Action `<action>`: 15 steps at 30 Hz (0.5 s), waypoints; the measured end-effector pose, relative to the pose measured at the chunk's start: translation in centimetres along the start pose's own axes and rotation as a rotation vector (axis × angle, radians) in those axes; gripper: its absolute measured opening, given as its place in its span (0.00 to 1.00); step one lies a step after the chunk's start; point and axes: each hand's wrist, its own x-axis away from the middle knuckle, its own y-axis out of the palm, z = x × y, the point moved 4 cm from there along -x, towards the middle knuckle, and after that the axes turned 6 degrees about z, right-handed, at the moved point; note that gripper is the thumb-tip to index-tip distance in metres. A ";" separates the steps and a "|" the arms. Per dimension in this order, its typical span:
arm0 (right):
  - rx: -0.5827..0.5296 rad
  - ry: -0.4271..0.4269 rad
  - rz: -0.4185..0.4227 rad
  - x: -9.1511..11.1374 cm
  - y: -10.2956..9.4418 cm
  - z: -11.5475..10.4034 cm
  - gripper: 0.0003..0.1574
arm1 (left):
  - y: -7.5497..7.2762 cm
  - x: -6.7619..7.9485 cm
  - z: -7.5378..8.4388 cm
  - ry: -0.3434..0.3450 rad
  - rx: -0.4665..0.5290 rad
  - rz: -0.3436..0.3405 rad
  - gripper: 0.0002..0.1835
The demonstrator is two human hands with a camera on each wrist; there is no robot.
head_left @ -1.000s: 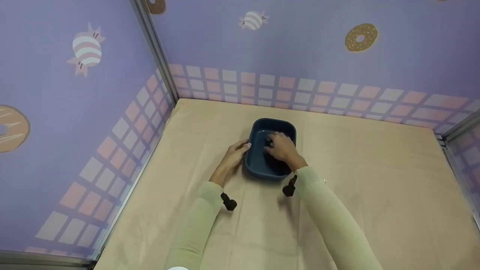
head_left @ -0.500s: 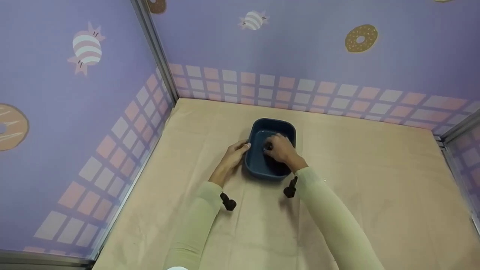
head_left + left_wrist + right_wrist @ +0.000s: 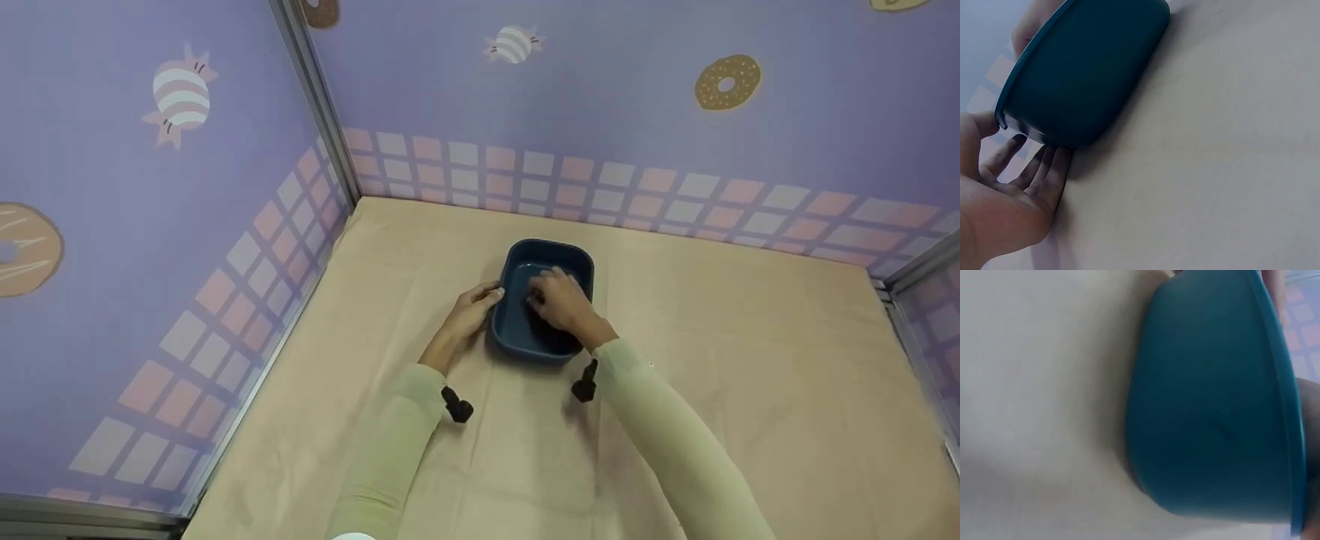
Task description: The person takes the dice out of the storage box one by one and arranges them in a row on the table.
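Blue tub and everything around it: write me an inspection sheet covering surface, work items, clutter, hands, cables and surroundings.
Surface: pale cloth, lightly creased.
Work items: one blue tub, upright on the cloth; anything under the right hand is hidden.
Clutter: a tiny white speck beside the right sleeve, too small to identify.
Hands: left hand holds the tub's left side, thumb at the rim; right hand is inside the tub, fingers curled, grip unclear. A black fitting is at the left wrist, a similar one at the right.
Cables: nothing seen.
Surroundings: purple panels printed with doughnuts and sweets; metal post at the far left corner.
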 end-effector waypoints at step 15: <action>-0.264 -0.007 0.069 4.8 -7.7 2.7 0.08 | -0.1 0.2 -0.5 -0.097 0.088 -0.012 0.29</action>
